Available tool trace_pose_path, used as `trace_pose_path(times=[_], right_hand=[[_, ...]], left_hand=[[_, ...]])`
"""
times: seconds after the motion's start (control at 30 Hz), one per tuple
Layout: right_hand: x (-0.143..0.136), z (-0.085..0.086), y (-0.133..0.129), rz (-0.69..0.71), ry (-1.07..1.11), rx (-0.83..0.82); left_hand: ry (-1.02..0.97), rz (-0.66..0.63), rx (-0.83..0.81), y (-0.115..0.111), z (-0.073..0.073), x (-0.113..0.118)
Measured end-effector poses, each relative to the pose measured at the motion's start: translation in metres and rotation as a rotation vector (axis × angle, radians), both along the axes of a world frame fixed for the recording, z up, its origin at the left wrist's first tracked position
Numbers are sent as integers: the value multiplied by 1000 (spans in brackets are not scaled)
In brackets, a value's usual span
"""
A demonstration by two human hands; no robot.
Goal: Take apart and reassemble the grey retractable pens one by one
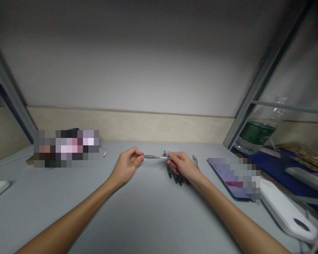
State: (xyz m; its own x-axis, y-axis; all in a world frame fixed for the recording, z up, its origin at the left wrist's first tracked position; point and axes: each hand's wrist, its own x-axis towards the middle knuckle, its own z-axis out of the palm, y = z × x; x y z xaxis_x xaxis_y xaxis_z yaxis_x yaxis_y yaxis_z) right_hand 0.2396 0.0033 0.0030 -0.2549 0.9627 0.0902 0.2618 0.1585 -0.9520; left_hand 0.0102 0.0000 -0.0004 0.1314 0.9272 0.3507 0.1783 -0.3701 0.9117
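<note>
A slim pen (153, 157) with a grey grip and a clear barrel is stretched level between my two hands, above the desk. My left hand (127, 163) pinches its grey end between thumb and fingertips. At the other end, my right hand (180, 163) closes thumb and fingers on the clear part. Several dark pens (176, 178) lie on the desk under my right hand, which partly hides them. One more clear pen (195, 161) lies just right of that hand.
A phone (228, 181) and a white power-bank-like device (284, 208) lie on the right. Past the metal frame stands a water bottle (258, 132) with a green label. Blurred-out items (69, 148) and a white cable end (105, 152) sit at the back left.
</note>
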Motion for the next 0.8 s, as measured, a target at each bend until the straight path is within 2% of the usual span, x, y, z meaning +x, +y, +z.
trace_pose_path(times=[0.1, 0.2, 0.33, 0.43, 0.53, 0.63, 0.8], right_hand=[[1, 5, -3, -88, -143, 256], [0, 12, -8, -149, -286, 494], [0, 16, -11, -96, -366, 635], [0, 15, -11, -75, -389, 670], [-2, 11, -10, -102, -410, 644], [-4, 4, -6, -138, -377, 525], [-6, -4, -3, -62, -61, 54]], left_hand=[[4, -159, -52, 4, -1, -2], [73, -264, -176, 7, -1, -5], [109, -343, -267, 6, -3, -8], [183, -292, -201, 4, -3, -8], [326, -144, -34, 1, -2, -5], [496, -10, 148, -1, -1, -2], [667, 86, 408, -5, 1, -1]])
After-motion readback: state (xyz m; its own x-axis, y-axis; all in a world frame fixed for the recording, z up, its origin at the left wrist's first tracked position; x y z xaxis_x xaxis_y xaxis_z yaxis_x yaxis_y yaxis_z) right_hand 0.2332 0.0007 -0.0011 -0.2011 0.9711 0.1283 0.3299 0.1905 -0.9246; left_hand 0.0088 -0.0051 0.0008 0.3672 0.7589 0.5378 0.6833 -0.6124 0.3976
